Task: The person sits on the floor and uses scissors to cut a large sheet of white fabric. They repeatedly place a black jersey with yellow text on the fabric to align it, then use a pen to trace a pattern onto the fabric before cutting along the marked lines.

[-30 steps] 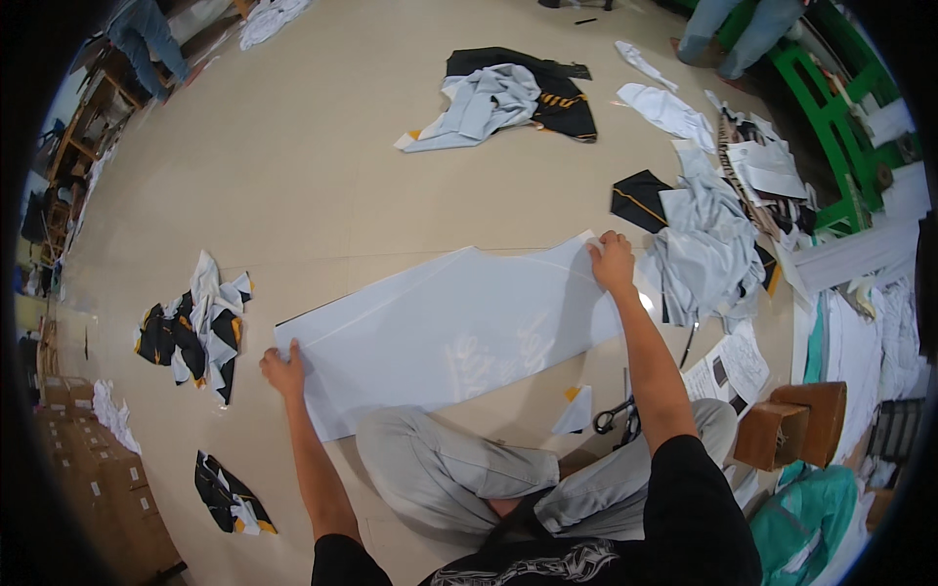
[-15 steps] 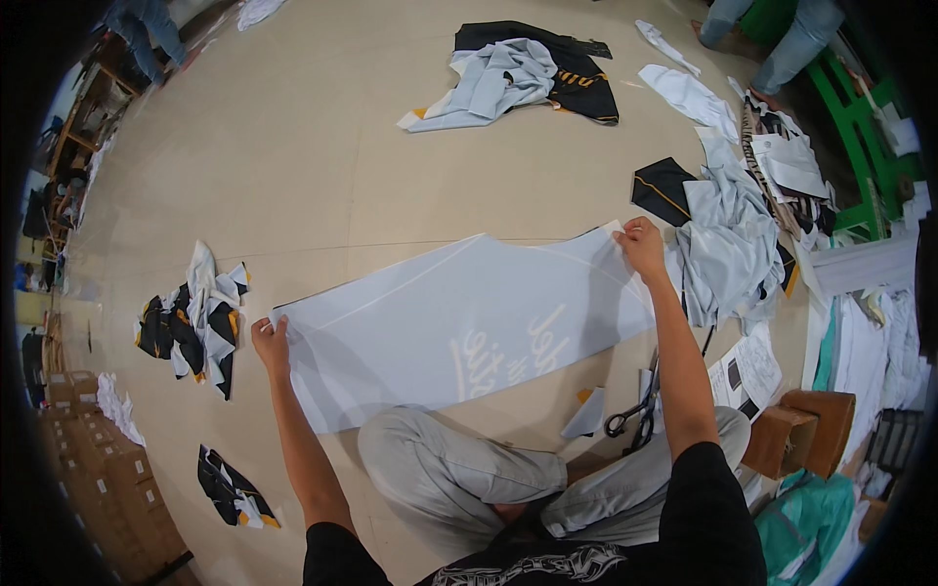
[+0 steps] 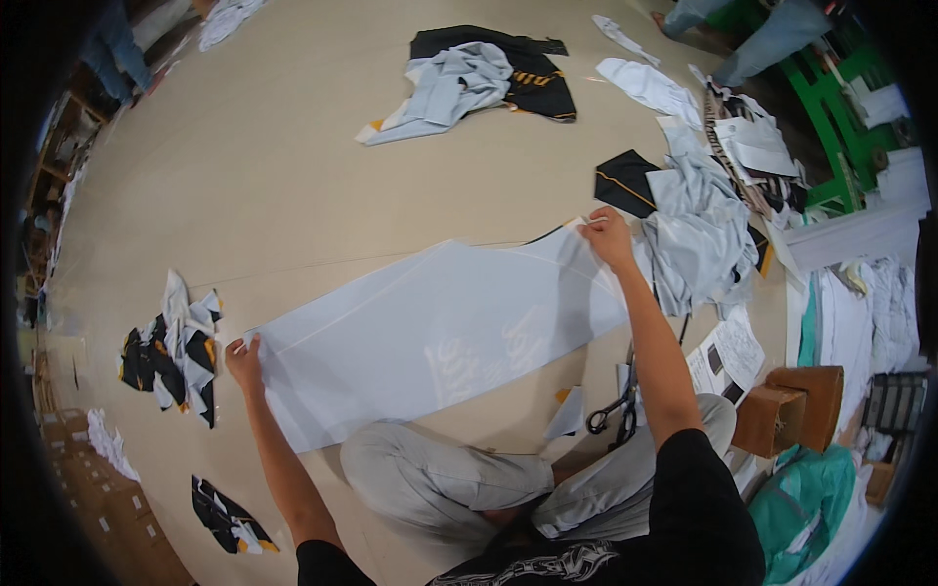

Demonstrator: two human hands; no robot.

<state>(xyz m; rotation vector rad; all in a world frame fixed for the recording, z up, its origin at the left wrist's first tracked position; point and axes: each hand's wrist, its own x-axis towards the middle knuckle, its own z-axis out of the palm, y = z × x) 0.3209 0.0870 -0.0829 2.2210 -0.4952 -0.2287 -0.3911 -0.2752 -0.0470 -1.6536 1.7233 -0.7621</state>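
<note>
A large pale grey cut fabric panel (image 3: 410, 332) is stretched out in front of me, its near edge by my crossed legs. Faint lettering shows through from its other face. My left hand (image 3: 244, 363) pinches its left end at the corner. At the far right corner, my right hand (image 3: 608, 237) grips the edge between thumb and fingers. A thin dark edge peeks out beneath the panel near that hand. Black-handled scissors (image 3: 614, 415) lie beside my right leg, next to a small grey and orange scrap (image 3: 566, 411).
Black, white and orange scraps (image 3: 176, 347) lie at the left, with another small pile (image 3: 232, 516) nearer. Crumpled grey fabric (image 3: 699, 239) lies at right; a black and grey heap (image 3: 489, 78) lies ahead. Brown box (image 3: 772, 418), printed paper (image 3: 728, 352) and green bag (image 3: 806, 513) stand right.
The view has shifted slightly, so most floor things sit farther left in the picture. Both hands still hold the panel by the same corners.
</note>
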